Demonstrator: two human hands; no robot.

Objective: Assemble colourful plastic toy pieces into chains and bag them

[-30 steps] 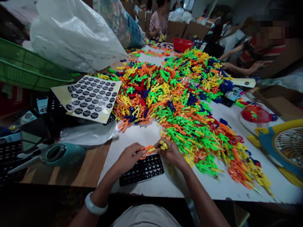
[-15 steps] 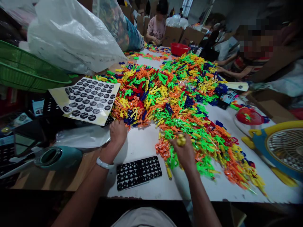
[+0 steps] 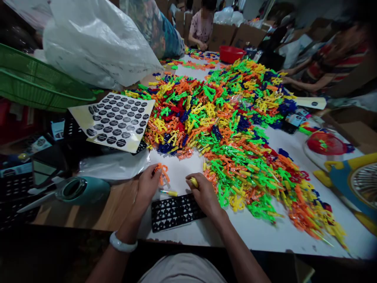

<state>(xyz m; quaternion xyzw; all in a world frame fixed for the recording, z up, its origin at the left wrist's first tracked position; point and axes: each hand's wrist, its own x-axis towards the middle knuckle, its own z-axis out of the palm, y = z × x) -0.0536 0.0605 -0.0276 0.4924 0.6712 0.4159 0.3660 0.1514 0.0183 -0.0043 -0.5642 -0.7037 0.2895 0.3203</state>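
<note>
Between the fingertips of my left hand point(image 3: 149, 182) is an orange plastic figure point(image 3: 162, 174), held above the white table. My right hand point(image 3: 203, 192) is closed around small yellow pieces point(image 3: 194, 182), partly hidden by the fingers. Below and between the hands lies a black tray with rows of holes point(image 3: 173, 214); my right hand overlaps its right end. A thin tube with a yellow end point(image 3: 169, 193) rests just behind the tray. The large pile of colored plastic pieces point(image 3: 218, 129) spreads behind and to the right of both hands.
A sheet of black round stickers point(image 3: 118, 122) and a teal jar point(image 3: 88, 190) are at left, near a green basket point(image 3: 35, 84). A fan point(image 3: 359, 181) stands at right. A red bowl point(image 3: 231, 54) sits farther back. Two people work across the table.
My left hand has drawn back from the pile's edge with an orange figure. My right hand has moved left from the pile to the tray. The thin tube now shows behind the tray.
</note>
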